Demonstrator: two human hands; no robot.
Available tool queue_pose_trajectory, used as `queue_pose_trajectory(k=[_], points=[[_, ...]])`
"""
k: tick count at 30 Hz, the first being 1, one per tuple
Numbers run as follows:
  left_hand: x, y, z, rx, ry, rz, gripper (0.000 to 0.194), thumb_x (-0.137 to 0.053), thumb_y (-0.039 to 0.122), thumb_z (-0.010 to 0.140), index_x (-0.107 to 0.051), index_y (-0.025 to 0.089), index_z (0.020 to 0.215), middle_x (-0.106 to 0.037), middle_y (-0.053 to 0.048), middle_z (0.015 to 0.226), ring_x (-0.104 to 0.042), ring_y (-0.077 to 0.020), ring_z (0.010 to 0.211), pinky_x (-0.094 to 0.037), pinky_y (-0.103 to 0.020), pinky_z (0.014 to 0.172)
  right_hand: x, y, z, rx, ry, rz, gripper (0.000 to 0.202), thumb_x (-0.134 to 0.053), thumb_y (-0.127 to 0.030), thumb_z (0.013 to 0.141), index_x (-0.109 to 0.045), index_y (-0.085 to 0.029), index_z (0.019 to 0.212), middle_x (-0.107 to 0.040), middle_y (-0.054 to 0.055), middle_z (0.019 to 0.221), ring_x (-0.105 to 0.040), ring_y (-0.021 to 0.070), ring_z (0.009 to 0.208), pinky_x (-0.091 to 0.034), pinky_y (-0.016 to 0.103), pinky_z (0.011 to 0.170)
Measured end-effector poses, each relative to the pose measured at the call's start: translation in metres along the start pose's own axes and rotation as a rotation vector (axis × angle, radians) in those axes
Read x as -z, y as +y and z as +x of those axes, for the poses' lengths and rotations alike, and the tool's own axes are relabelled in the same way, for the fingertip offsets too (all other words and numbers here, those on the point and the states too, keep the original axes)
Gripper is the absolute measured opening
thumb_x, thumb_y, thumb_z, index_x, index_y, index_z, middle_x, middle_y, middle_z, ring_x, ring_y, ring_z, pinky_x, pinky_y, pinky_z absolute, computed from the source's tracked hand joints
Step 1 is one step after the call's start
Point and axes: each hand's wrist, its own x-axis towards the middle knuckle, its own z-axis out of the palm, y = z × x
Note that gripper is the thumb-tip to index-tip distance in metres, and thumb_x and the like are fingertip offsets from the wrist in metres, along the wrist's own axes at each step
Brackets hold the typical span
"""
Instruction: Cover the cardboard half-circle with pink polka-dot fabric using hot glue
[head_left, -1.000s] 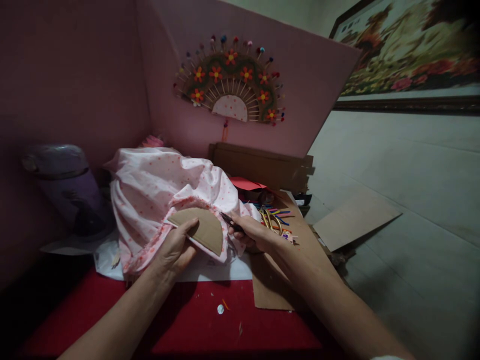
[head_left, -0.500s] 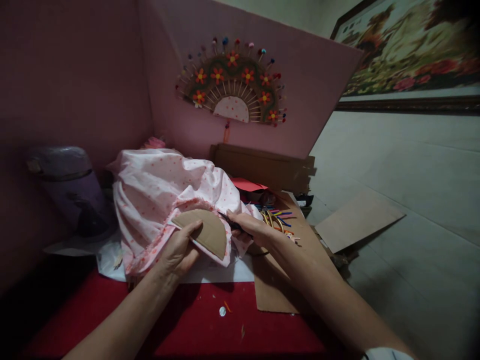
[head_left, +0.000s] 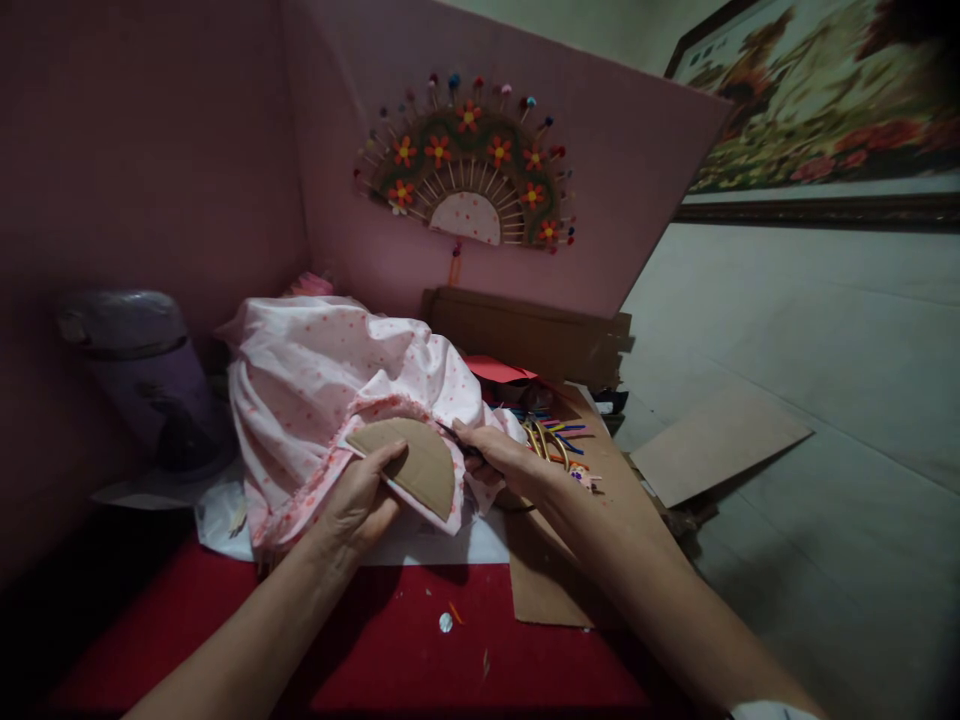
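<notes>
My left hand (head_left: pixel 365 497) pinches a brown cardboard half-disc (head_left: pixel 424 468), thumb on top, together with the pink dotted fabric beneath it. The fabric (head_left: pixel 300 350) spreads in a crumpled heap behind and left of the cardboard, and a strip of it borders the curved edge. In my right hand (head_left: pixel 499 455) are dark-handled scissors (head_left: pixel 455 436), closed in my fingers. Their blades lie at the fabric beside the upper right of the cardboard's curve. My fingers hide most of the handles.
A decorated fan (head_left: pixel 465 160) hangs on the pink panel behind. To the right, colored sticks (head_left: pixel 566 432) and a gold ring-shaped item lie on a cardboard sheet (head_left: pixel 547 570). A purple container (head_left: pixel 142 380) stands left. A small silvery disc (head_left: pixel 445 622) rests on the red tablecloth (head_left: pixel 375 640).
The scissors and my right hand have shifted very slightly at the fabric edge. My left hand keeps the same hold on the cardboard, and the view has moved a touch.
</notes>
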Motion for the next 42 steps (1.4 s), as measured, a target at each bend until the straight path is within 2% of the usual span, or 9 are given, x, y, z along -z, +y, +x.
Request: queue_pose_trajectory(k=[5, 10, 15, 18, 21, 25, 31, 36, 42], points=[[0.0, 0.0, 0.002, -0.004, -0.005, 0.003, 0.02, -0.052, 0.0, 0.079, -0.064, 0.01, 0.091, -0.071, -0.009, 0.079, -0.068, -0.0181, 0.069, -0.06, -0.036, 0.075, -0.002, 0.009, 0.002, 0.119, 0.087, -0.021, 0.048, -0.049, -0.057, 0.087, -0.034, -0.021, 0.059, -0.027, -0.01, 0.044, -0.02, 0.0045, 0.036, -0.012, 0.018, 0.036], [0.0, 0.0, 0.003, -0.008, 0.008, -0.009, 0.019, -0.051, 0.0, 0.08, -0.063, 0.01, 0.091, -0.071, -0.008, 0.079, -0.068, -0.017, 0.067, -0.06, -0.035, 0.072, -0.005, 0.011, 0.002, 0.126, 0.19, -0.048, 0.051, -0.052, -0.062, 0.083, -0.036, -0.021, 0.058, -0.033, -0.008, 0.043, -0.025, 0.0049, 0.036, -0.014, 0.02, 0.036], [0.0, 0.0, 0.001, -0.012, -0.009, -0.013, 0.019, -0.051, -0.001, 0.08, -0.064, 0.01, 0.09, -0.071, -0.009, 0.079, -0.068, -0.0169, 0.067, -0.06, -0.033, 0.071, 0.001, 0.013, 0.004, 0.082, 0.079, -0.022, 0.05, -0.044, -0.064, 0.086, -0.032, -0.022, 0.061, -0.026, -0.01, 0.045, -0.017, 0.0038, 0.034, -0.01, 0.018, 0.034], [0.0, 0.0, 0.0, -0.008, -0.008, -0.003, 0.02, -0.051, 0.0, 0.081, -0.064, 0.011, 0.091, -0.072, -0.009, 0.08, -0.068, -0.0169, 0.067, -0.06, -0.032, 0.069, 0.006, 0.016, 0.01, 0.064, 0.038, -0.046, 0.051, -0.044, -0.065, 0.085, -0.034, -0.022, 0.061, -0.027, -0.01, 0.046, -0.019, 0.0044, 0.034, -0.014, 0.018, 0.032], [-0.001, 0.0, 0.0, 0.006, 0.008, 0.011, 0.018, -0.052, 0.0, 0.081, -0.064, 0.01, 0.09, -0.071, -0.009, 0.077, -0.068, -0.0166, 0.064, -0.06, -0.033, 0.069, 0.007, 0.017, 0.017, 0.05, 0.048, -0.085, 0.052, -0.043, -0.067, 0.084, -0.035, -0.022, 0.06, -0.028, -0.009, 0.045, -0.022, 0.0051, 0.034, -0.018, 0.018, 0.032], [0.0, -0.001, 0.001, 0.019, 0.0, 0.033, 0.016, -0.051, 0.001, 0.082, -0.063, 0.009, 0.088, -0.07, -0.008, 0.075, -0.067, -0.0168, 0.062, -0.06, -0.034, 0.07, 0.002, 0.012, 0.017, 0.043, 0.102, -0.099, 0.052, -0.044, -0.066, 0.084, -0.039, -0.021, 0.061, -0.03, -0.009, 0.044, -0.023, 0.0047, 0.034, -0.015, 0.017, 0.033], [0.0, -0.001, 0.0, 0.019, -0.013, 0.036, 0.019, -0.051, 0.001, 0.082, -0.064, 0.009, 0.094, -0.07, -0.008, 0.075, -0.068, -0.0176, 0.063, -0.06, -0.035, 0.071, -0.005, 0.006, 0.006, 0.139, 0.128, -0.084, 0.05, -0.044, -0.061, 0.087, -0.037, -0.02, 0.059, -0.03, -0.01, 0.042, -0.02, 0.0037, 0.034, -0.01, 0.019, 0.036], [-0.001, -0.001, 0.0, 0.016, 0.002, 0.023, 0.024, -0.051, 0.001, 0.082, -0.064, 0.009, 0.101, -0.07, -0.007, 0.074, -0.067, -0.0164, 0.062, -0.06, -0.035, 0.072, -0.004, 0.009, 0.007, 0.188, 0.149, -0.092, 0.047, -0.045, -0.054, 0.09, -0.037, -0.02, 0.058, -0.03, -0.01, 0.04, -0.02, 0.0039, 0.034, -0.012, 0.02, 0.036], [0.0, -0.002, 0.002, 0.003, 0.001, 0.021, 0.023, -0.052, 0.0, 0.081, -0.064, 0.009, 0.099, -0.069, -0.007, 0.074, -0.066, -0.0152, 0.061, -0.06, -0.033, 0.072, -0.003, 0.01, 0.007, 0.189, 0.18, -0.102, 0.05, -0.048, -0.06, 0.086, -0.034, -0.021, 0.057, -0.031, -0.01, 0.04, -0.022, 0.0039, 0.034, -0.011, 0.02, 0.036]])
